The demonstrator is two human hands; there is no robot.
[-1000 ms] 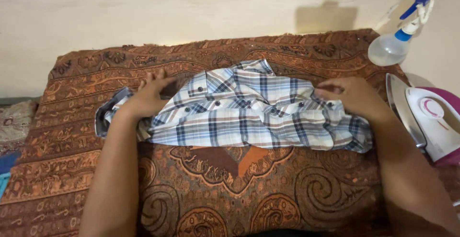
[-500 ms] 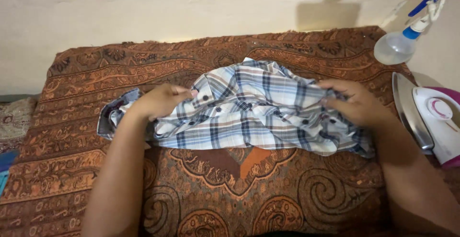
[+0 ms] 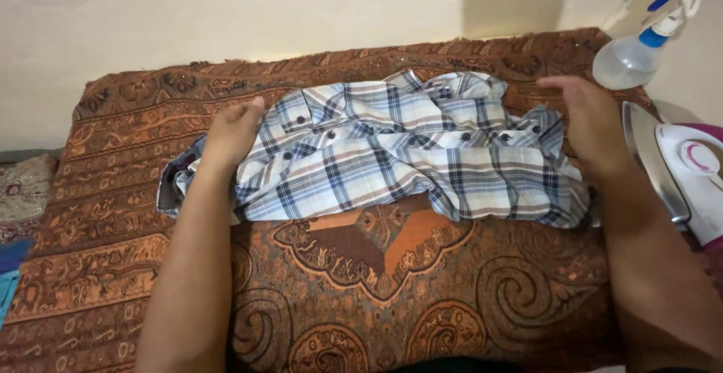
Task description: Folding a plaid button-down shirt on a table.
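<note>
Lying crumpled on the brown patterned cloth (image 3: pixel 354 282) is one blue-and-white plaid shirt (image 3: pixel 392 154). At the shirt's left end rests the left hand (image 3: pixel 232 130), fingers together and flat; at its right end the right hand (image 3: pixel 587 120), fingers loosely extended. Right of the shirt stand one clear spray bottle (image 3: pixel 636 53) and one white-and-purple iron (image 3: pixel 689 177).

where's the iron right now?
Head view, far right edge: the white and purple iron lies beside the right hand, just below the spray bottle.
</note>
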